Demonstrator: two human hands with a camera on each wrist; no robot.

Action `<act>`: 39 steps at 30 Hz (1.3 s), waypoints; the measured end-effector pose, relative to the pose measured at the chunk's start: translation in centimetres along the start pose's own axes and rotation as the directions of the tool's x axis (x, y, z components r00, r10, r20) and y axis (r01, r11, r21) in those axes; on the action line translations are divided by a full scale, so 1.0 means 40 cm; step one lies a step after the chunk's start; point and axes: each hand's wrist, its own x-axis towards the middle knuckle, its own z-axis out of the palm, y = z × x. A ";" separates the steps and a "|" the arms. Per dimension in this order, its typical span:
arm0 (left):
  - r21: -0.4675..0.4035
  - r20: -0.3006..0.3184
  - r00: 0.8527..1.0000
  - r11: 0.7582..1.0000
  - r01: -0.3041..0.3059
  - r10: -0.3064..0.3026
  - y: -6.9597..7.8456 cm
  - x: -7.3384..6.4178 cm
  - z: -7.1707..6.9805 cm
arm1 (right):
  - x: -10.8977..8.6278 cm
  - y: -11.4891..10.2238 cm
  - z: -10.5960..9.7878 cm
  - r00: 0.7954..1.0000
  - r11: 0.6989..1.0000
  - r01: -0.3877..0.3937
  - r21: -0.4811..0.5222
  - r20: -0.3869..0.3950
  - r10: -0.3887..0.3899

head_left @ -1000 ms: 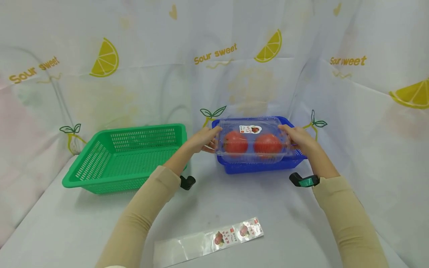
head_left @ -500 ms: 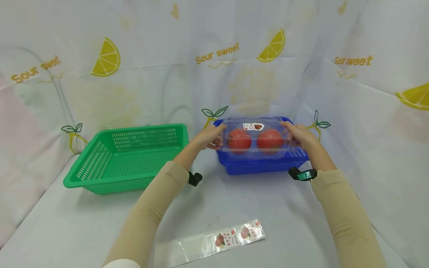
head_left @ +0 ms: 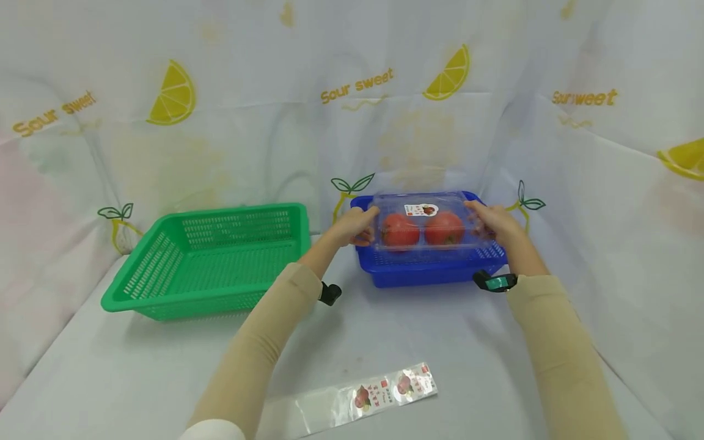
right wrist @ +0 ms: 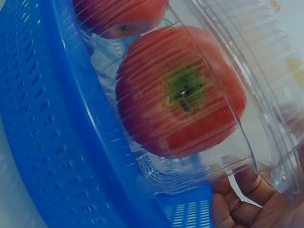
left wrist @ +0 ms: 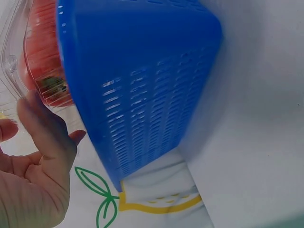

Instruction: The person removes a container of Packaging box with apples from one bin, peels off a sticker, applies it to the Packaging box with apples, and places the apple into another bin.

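A lidded clear plastic fruit box [head_left: 418,241] with two red apples [right wrist: 183,95] inside bears a white label [head_left: 421,210] on its lid. It is over the blue basket [head_left: 429,278]; in the right wrist view its lower part is behind the basket's rim. My left hand [head_left: 353,227] holds the left end, its fingers [left wrist: 40,123] at the edge in the left wrist view. At the right end my right hand [head_left: 495,225] grips the box, with curled fingers [right wrist: 247,190] under the edge in the right wrist view. Whether the box touches the basket floor is hidden.
A green basket [head_left: 236,293] stands to the left on the white table [head_left: 396,330]. Near the front lies a strip of label backing [head_left: 352,400] with two printed labels on it. A white curtain [head_left: 264,146] with lemon prints hangs behind.
Both hands have carried the fruit box a little right and away from me, deeper over the blue basket. The baskets and label strip stay in place.
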 end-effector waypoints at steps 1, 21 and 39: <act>0.004 -0.008 1.000 1.000 0.006 -0.006 -0.004 0.002 0.001 | 0.007 0.004 0.002 1.000 1.000 0.002 0.005 0.004 -0.002; 0.174 -0.074 0.992 0.978 0.117 -0.105 -0.004 0.059 0.054 | 0.066 0.059 0.005 0.999 1.000 -0.011 -0.012 -0.032 0.011; 0.413 -0.136 0.983 0.895 0.170 -0.124 -0.013 0.107 0.101 | 0.120 0.121 0.007 0.997 0.994 -0.072 -0.087 -0.031 0.070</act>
